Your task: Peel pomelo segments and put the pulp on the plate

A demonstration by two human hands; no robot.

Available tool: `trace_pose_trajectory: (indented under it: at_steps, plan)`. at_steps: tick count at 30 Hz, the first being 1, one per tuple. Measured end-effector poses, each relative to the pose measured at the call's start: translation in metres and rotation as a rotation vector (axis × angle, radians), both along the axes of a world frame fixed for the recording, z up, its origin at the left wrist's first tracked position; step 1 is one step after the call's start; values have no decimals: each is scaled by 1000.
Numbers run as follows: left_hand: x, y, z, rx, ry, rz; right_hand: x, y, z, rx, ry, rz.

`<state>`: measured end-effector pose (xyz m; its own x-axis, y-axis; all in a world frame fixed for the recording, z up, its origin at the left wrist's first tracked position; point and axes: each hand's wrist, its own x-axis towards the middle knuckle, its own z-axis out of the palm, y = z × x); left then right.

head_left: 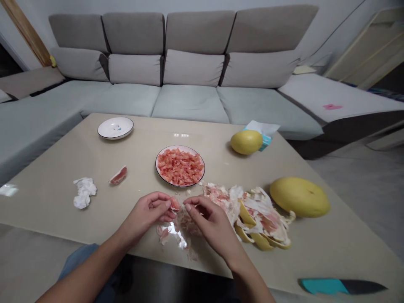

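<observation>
Fingers (pixel 164 203) of left hand (pixel 143 215) closed on a pink pomelo segment (pixel 174 204); right fingertips (pixel 188 207) curled just beside it, grip unclear. Peel (pixel 252 219) heaped just right of both hands, plate (pixel 179 146) of pulp (pixel 179 167) ahead.

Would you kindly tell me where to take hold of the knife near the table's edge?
Grip the teal handle, coming from the left. The knife lies flat with its dark blade pointing right, so that end is best avoided.
</observation>
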<state>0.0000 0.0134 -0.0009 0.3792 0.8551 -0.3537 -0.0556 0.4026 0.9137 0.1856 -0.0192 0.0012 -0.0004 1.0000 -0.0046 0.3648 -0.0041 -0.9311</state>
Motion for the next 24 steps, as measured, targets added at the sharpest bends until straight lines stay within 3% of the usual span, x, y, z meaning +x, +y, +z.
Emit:
trace_pose_trajectory:
  at_steps: [5, 16, 24]
  plan:
    - [2, -3, 2, 88, 23, -52, -7, -2, 2, -87, 166, 36]
    - [-1, -3, -5, 205, 95, -52, -9, -3, -2, -46, 210, 86]
    - [-4, -4, -4, 92, -36, -108, -8, -2, -5, -238, 521, 110]
